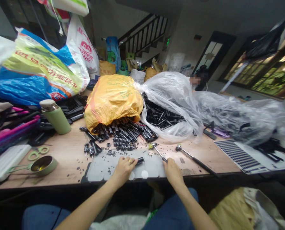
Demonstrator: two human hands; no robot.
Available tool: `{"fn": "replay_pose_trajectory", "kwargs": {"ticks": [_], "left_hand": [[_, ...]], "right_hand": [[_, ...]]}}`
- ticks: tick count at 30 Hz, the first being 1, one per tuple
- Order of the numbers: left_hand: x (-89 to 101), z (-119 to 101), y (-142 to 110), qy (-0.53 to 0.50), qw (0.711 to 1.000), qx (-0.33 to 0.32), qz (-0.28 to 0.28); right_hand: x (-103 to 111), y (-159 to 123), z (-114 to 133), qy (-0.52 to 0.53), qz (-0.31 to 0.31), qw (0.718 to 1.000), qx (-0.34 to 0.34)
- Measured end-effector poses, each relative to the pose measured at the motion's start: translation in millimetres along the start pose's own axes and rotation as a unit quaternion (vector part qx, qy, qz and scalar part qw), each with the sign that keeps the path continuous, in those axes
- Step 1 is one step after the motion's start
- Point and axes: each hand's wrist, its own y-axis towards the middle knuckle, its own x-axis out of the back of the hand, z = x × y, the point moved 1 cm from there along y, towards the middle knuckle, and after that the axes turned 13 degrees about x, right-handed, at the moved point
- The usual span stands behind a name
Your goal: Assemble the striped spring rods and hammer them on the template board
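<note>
My left hand [123, 170] is closed around a short black tube [140, 160], whose end sticks out past the fingers. It is low over the grey mat [97, 171] at the table's front edge. My right hand [173, 172] grips the dark handle of a small hammer [159, 151] with a yellowish head, which points away to the left. Beyond the hands, a pile of black ribbed cylinders [123, 135] spills from a yellow sack [114, 100]. Tiny dark bits are scattered over the mat and wood. A white disc [144, 174] lies on the mat between my hands.
A second hammer [197, 160] lies to the right, near a striped sheet [239, 155]. A clear plastic bag [173, 92] holds black tubes [160, 115]. On the left are a green bottle [57, 118], scissors [38, 153] and a small cup [43, 166]. A person [201, 78] is in the background.
</note>
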Motion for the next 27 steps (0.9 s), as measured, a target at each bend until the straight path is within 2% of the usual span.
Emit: {"fn": "replay_pose_trajectory", "kwargs": {"ticks": [5, 8, 10, 15, 17, 19, 22, 24, 27], "left_hand": [[5.5, -1, -1, 0.031, 0.999, 0.0, -0.01], [3.0, -4, -2, 0.051, 0.999, 0.014, 0.0], [-0.3, -10, -3, 0.064, 0.998, 0.028, 0.005], [-10.0, -39, -8, 0.069, 0.997, 0.045, 0.006], [-15.2, -46, -11, 0.068, 0.996, 0.048, 0.016], [-21.0, -48, -14, 0.066, 0.996, 0.046, 0.025], [-26.6, -45, -15, 0.058, 0.996, 0.052, 0.034], [-25.4, -42, -11, 0.044, 0.997, 0.052, 0.04], [-15.7, -43, -4, 0.016, 0.996, 0.071, 0.058]], "right_hand": [[10, -36, 20, 0.159, -0.021, 0.986, 0.052], [7, -51, 33, 0.139, 0.018, 0.988, 0.057], [11, -53, 40, 0.141, 0.023, 0.988, 0.06], [48, -51, 67, 0.269, -0.066, 0.957, 0.084], [54, -53, 82, 0.305, -0.077, 0.943, 0.112], [48, -57, 93, 0.293, -0.06, 0.942, 0.15], [26, -62, 99, 0.194, 0.028, 0.965, 0.174], [16, -63, 98, 0.155, 0.073, 0.97, 0.173], [15, -58, 88, 0.174, 0.054, 0.972, 0.146]]}}
